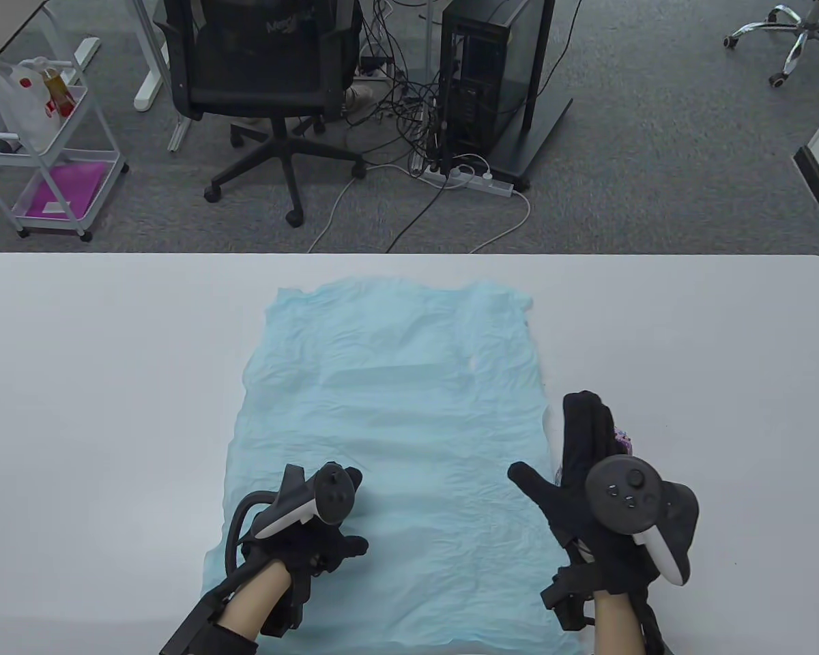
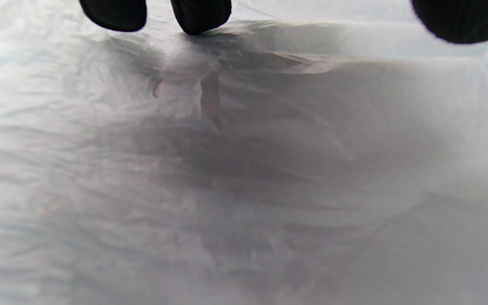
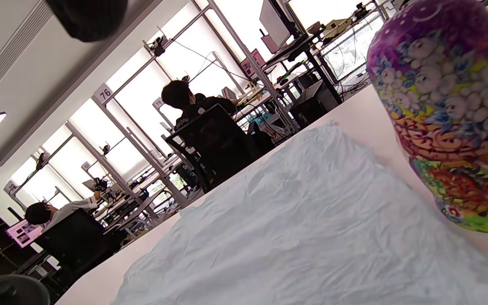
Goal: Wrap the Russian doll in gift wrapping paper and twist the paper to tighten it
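Note:
A light blue sheet of wrapping paper (image 1: pixel 396 409) lies spread flat and creased on the white table (image 1: pixel 75 382). The Russian doll (image 3: pixel 451 114), purple on top with a flowery pattern, stands upright on the table just off the paper's right edge. In the table view only a sliver of the doll (image 1: pixel 622 437) shows behind my right hand (image 1: pixel 573 450). That hand's fingers reach over the doll and its thumb is spread wide to the left; no grip shows. My left hand (image 1: pixel 334 539) rests on the paper's near left part, fingertips (image 2: pixel 199 17) down on the paper (image 2: pixel 244 169).
Beyond the table's far edge stand a black office chair (image 1: pixel 273 68), a computer tower (image 1: pixel 478 75) with cables and a power strip, and a white cart (image 1: pixel 41 136). In the right wrist view a seated person (image 3: pixel 193 106) works at far desks.

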{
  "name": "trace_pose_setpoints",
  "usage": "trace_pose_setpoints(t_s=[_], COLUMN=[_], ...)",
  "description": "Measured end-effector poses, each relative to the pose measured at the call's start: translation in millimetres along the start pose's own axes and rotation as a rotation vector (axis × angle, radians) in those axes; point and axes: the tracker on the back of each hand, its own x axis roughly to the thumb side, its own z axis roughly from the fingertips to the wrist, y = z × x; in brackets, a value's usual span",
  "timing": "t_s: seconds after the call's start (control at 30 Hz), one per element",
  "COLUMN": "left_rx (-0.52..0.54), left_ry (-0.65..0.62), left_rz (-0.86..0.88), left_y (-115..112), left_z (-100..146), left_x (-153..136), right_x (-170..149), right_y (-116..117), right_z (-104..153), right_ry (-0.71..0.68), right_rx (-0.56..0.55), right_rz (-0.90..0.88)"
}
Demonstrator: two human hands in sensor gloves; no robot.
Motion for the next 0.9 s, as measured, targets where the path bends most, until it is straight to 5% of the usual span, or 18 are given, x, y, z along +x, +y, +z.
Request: trace_pose_setpoints(t_s=[0.27, 0.53, 0.9], left_rx=[-0.003, -0.004, -0.006], left_ry=[0.000, 0.002, 0.002], left_rz=[0.002, -0.002, 0.004], left_y=[0, 0, 0], left_z=[-1, -1, -2], left_x=[0, 0, -1], right_x=[-60, -116, -151], right_y=[-11, 17, 52], right_z=[-12, -22, -29], right_ry=[0.133, 0.242, 0.316], right_rx=[0.010, 0.083, 0.221], right_rz=[-0.206, -0.354, -0.445])
